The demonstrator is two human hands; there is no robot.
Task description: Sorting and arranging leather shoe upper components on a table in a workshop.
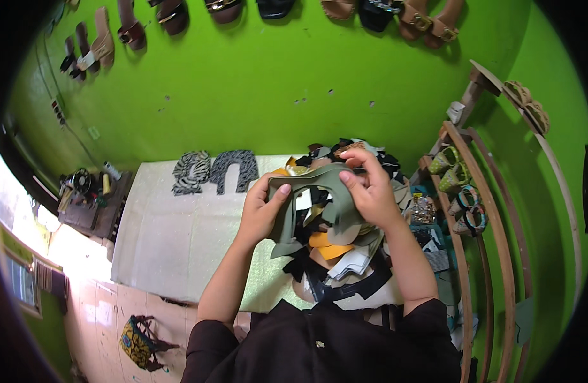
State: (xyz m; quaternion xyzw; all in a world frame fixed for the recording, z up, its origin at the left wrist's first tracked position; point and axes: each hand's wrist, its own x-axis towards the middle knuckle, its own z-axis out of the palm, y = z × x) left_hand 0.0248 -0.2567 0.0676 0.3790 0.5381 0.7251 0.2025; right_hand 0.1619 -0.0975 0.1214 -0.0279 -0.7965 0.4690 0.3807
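Both hands hold a grey-green U-shaped cut piece of shoe upper material [319, 182] above a heap of cut pieces. My left hand [263, 207] grips its left arm, thumb on top. My right hand [370, 188] pinches its right arm near the top curve. Under the hands lies the pile of mixed shoe-upper cutouts [335, 255] in black, orange, white and tan. The piece hangs in the air, tilted toward me.
A pale glittery work table [172, 236] carries two zebra-patterned U-shaped cutouts [214, 169] at its far edge. A wooden rack with sandals [463, 191] stands at the right. Sandals hang on the green wall [243, 70]. A patterned bag [139, 341] lies on the floor at the left.
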